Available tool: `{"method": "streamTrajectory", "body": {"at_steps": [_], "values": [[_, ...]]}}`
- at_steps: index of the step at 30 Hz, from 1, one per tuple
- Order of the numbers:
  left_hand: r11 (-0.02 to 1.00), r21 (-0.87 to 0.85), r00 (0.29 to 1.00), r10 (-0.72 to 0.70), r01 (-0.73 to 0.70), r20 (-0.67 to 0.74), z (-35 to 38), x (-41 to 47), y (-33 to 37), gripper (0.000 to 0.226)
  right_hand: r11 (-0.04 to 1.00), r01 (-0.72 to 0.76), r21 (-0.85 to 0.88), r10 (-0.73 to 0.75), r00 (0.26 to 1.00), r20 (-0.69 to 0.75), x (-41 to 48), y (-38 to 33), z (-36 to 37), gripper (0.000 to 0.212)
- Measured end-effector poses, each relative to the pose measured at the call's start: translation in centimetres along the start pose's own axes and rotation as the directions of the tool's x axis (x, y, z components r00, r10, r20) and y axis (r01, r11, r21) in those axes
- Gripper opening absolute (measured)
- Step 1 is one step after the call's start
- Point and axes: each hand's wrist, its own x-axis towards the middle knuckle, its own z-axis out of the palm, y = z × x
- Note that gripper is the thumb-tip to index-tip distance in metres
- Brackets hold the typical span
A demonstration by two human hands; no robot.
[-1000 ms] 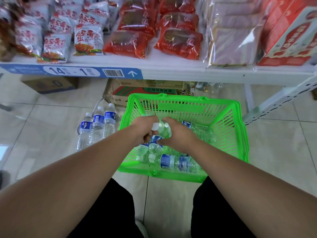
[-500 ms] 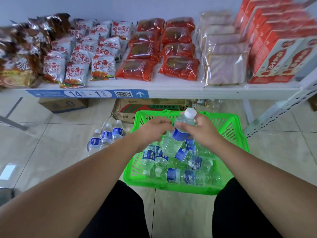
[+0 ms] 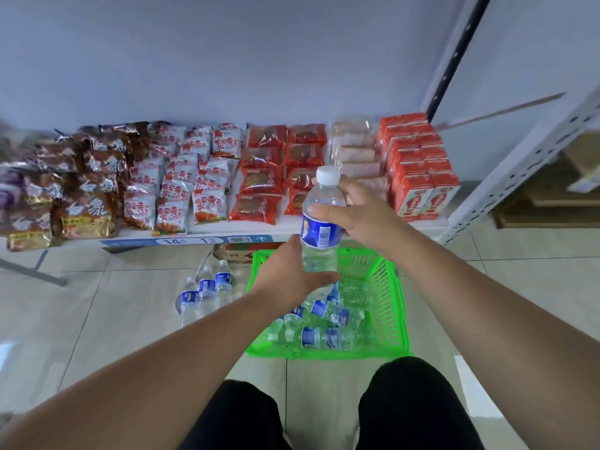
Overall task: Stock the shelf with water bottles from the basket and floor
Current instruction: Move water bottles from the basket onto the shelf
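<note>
- The green plastic mesh basket [image 3: 394, 306] on the floor holds more bottles.
- The left hand [image 3: 289, 277] cups the base of the clear plastic water bottle with white cap [image 3: 321, 222], held upright above the basket.
- The right hand [image 3: 360, 212] grips its shoulder, fingers wrapped.
- Recommended: keep it upright and seat it on a free patch of the white shelf [image 3: 207, 227] near the front edge.

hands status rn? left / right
Left hand: closed on the lower part of the water bottle, supporting it.
Right hand: closed on the same bottle's upper part, below the cap.

Both hands hold an upright clear plastic water bottle [image 3: 319, 222] with white cap above the green plastic basket [image 3: 394, 306]: right hand [image 3: 358, 212] high, left hand [image 3: 289, 274] at its base
</note>
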Motion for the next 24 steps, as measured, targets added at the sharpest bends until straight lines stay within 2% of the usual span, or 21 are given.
{"method": "streamTrajectory", "body": {"at_steps": [2, 4, 6, 8, 10, 13, 15, 17, 21, 24], "values": [[0.996, 0.088, 0.997, -0.028, 0.034, -0.069, -2.6, -2.3, 3.6, 0.069, 0.999, -0.006, -0.039, 0.002, 0.995, -0.102, -1.5, -5.2, 0.2, 0.051], [0.995, 0.099, 0.996, 0.008, 0.001, -0.084, -5.5, -4.3, 6.7, 0.079, 0.998, 0.004, -0.066, -0.013, 0.990, -0.142, -3.0, -10.4, -0.1, 0.043], [0.996, 0.066, 0.996, 0.071, -0.068, -0.048, -9.1, -6.2, 9.4, 0.089, 0.998, 0.031, -0.057, -0.038, 0.992, -0.118, -4.4, -15.7, -0.8, 0.032], [0.989, 0.022, 0.989, 0.146, -0.146, 0.013, -13.1, -8.2, 11.5, 0.092, 0.999, 0.030, 0.016, -0.029, 0.996, -0.084, -5.8, -20.8, -1.8, 0.037], [0.974, -0.069, 0.973, 0.221, -0.217, 0.068, -16.9, -10.1, 13.2, 0.085, 0.995, 0.019, 0.103, -0.016, 0.999, -0.028, -7.3, -25.4, -2.6, 0.046], [0.953, -0.177, 0.950, 0.275, -0.248, 0.149, -21.5, -12.2, 15.6, 0.073, 0.969, 0.048, 0.244, -0.060, 0.997, 0.041, -8.8, -30.6, -3.3, 0.038], [0.950, -0.157, 0.955, 0.285, -0.270, 0.083, -23.7, -13.5, 17.3, 0.068, 0.946, 0.076, 0.316, -0.095, 0.994, 0.046, -9.5, -33.4, -3.3, 0.034], [0.956, -0.119, 0.963, 0.265, -0.268, -0.041, -25.3, -14.6, 19.2, 0.069, 0.948, 0.113, 0.296, -0.118, 0.993, 0.000, -10.0, -36.2, -3.0, 0.031], [0.955, -0.089, 0.930, 0.251, -0.283, -0.270, -27.5, -16.0, 22.8, 0.075, 0.972, 0.225, 0.060, -0.211, 0.961, -0.179, -11.0, -41.4, -2.0, 0.033], [0.961, -0.031, 0.906, 0.248, -0.275, -0.342, -28.7, -15.7, 25.3, 0.077, 0.963, 0.258, -0.079, -0.270, 0.925, -0.267, -11.7, -43.9, -2.2, 0.046]]}}
